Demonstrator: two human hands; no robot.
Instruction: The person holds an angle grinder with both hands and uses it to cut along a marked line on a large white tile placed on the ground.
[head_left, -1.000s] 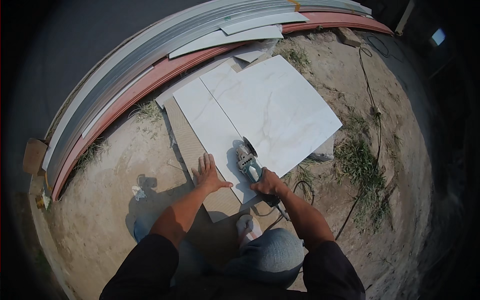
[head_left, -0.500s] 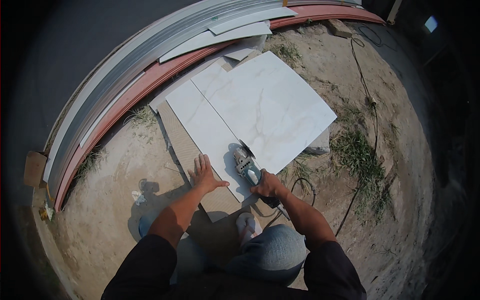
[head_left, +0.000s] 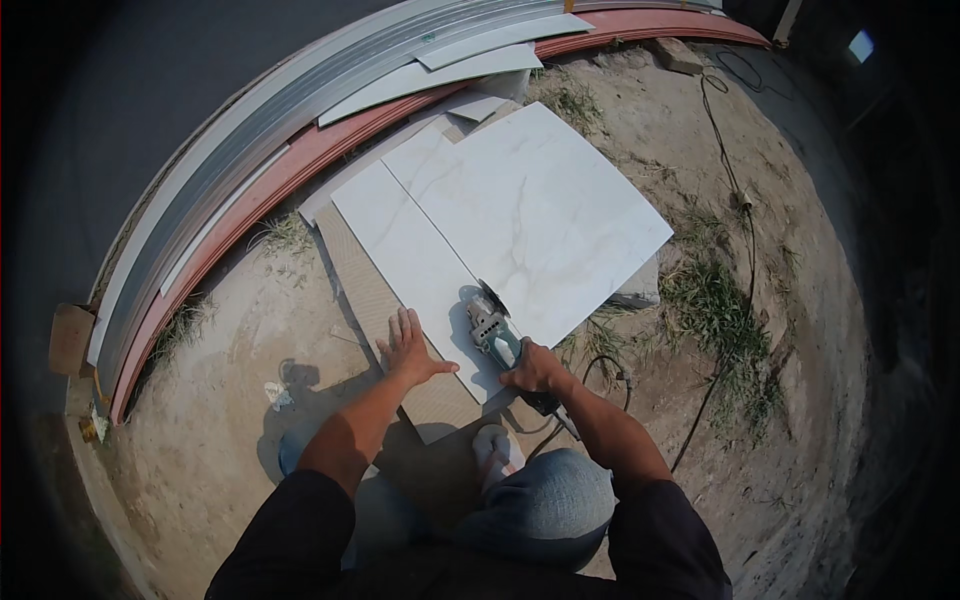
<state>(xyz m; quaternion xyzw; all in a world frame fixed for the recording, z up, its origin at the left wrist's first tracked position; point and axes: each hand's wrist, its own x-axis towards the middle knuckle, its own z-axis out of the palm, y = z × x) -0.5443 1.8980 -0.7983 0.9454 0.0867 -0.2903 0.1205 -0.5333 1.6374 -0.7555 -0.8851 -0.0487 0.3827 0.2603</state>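
Note:
My right hand (head_left: 537, 370) is wrapped round the body of a green and grey angle grinder (head_left: 497, 340). The grinder's thin dark disc (head_left: 492, 297) stands on edge at a straight dark line across a white marble-patterned tile (head_left: 560, 220). That line splits off a narrower strip (head_left: 400, 235) on the left, running from the far edge down to the disc. With fingers spread, my left hand (head_left: 408, 350) lies flat at the strip's left edge, its thumb reaching over the tile. A brown ribbed tile (head_left: 362, 270) lies beneath the white one.
Long grey metal profiles (head_left: 240, 130) and red boards (head_left: 235, 235) are stacked along the far left. White panel offcuts (head_left: 440, 80) rest on them. A cable (head_left: 735, 180) runs over the dirt at right, past grass tufts (head_left: 715, 310). My foot (head_left: 492, 450) is close to the tile's near corner.

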